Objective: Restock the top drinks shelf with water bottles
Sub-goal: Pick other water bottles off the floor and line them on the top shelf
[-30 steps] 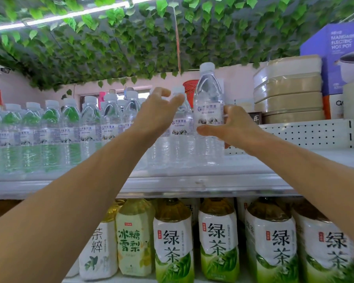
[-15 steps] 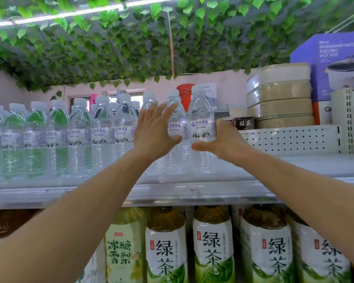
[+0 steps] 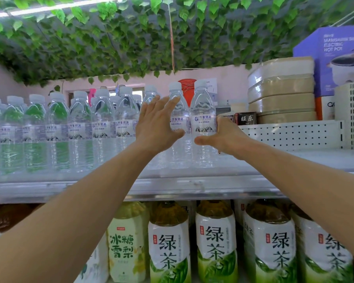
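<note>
1. Right hand [image 3: 223, 135] wrapped around the end water bottle [image 3: 202, 123] at label height: thumb pointing left across the front below the label, fingers curled behind its right side. A closed grip on that bottle.
2. Left hand [image 3: 157, 127] spread flat, fingers straight and fanned upward, thumb reaching right under the label of the neighbouring bottle [image 3: 177, 123]. Palm laid against the bottles; an open grip, nothing held.
3. Both bottles upright on the top shelf [image 3: 192, 186], side by side and touching or nearly so, white caps on.
4. Left of them, a long row of water bottles [image 3: 57, 129], same label, standing along the shelf to the frame's edge, with more caps visible behind.
5. Right of the end bottle, bare shelf, then a white perforated divider [image 3: 294, 134] with stacked beige containers [image 3: 282, 90] and a purple hot pot box [image 3: 333, 58] beyond.
6. Below, green tea bottles [image 3: 215, 242] and one pale yellow-labelled bottle [image 3: 127, 242] on the lower shelf.
7. Overhead, hanging green leaves [image 3: 131, 37].
</note>
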`<state>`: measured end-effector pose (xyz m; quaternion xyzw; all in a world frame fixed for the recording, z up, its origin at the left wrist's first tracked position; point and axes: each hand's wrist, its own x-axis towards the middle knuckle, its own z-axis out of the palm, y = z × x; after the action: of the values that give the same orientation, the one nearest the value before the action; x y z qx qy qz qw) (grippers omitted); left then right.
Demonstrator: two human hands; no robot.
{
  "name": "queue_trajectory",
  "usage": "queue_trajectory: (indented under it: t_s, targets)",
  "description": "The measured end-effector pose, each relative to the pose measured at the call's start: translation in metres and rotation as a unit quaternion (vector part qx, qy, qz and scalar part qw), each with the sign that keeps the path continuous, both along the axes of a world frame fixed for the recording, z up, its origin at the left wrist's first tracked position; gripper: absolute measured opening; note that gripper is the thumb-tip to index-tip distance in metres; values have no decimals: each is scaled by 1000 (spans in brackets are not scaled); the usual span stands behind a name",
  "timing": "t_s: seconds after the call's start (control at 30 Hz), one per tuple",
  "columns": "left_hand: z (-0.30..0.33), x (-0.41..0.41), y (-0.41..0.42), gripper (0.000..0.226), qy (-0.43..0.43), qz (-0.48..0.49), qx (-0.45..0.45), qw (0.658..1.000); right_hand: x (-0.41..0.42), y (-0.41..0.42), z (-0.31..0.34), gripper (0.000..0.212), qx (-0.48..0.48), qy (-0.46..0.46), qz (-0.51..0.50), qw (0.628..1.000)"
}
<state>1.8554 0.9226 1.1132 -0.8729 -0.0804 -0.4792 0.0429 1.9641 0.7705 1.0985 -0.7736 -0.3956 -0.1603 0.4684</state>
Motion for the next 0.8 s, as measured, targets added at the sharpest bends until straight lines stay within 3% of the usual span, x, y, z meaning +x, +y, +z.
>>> queue_trajectory:
  t_s: [0.13, 0.23, 0.37, 0.6, 0.8]
  targets:
    - [-1, 0, -1, 90, 6, -7, -7, 1000, -2, -1, -1, 38, -1, -2, 9, 1000]
    - [-5, -4, -3, 89, 3, -36, -41, 998, -5, -5, -6, 53, -14, 12, 15, 1000]
    - [-33, -19, -8, 79, -23, -87, -74, 993, -17, -20, -23, 74, -59, -42, -61, 996]
    - [-82, -54, -40, 44, -94, -141, -75, 983, -67, -53, -58, 38, -6, -235, -152, 960]
    - [-120, -78, -89, 43, -64, -158, -88, 981, -101, -96, -93, 36, -52, -288, -163, 942]
